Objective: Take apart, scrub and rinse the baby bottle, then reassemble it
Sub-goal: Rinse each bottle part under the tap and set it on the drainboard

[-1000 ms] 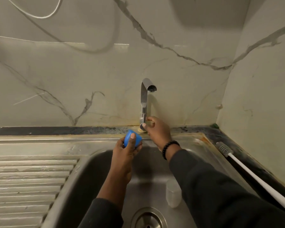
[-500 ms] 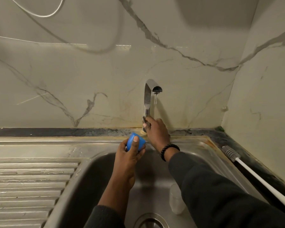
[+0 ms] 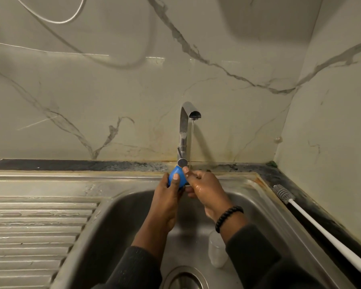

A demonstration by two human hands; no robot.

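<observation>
From the head camera, both hands are meeting over the back edge of the sink (image 3: 248,184), right under the tap (image 3: 184,130). A thin stream of water (image 3: 191,142) is falling onto them. The left hand (image 3: 167,197) is holding the blue cap (image 3: 176,179), its fingers wrapped around it. The right hand (image 3: 206,190) is pinching the cap's right side with wet fingers. The clear bottle (image 3: 216,252) is lying in the sink bowl near the drain (image 3: 183,278). A white bottle brush (image 3: 296,209) is lying along the sink's right edge.
</observation>
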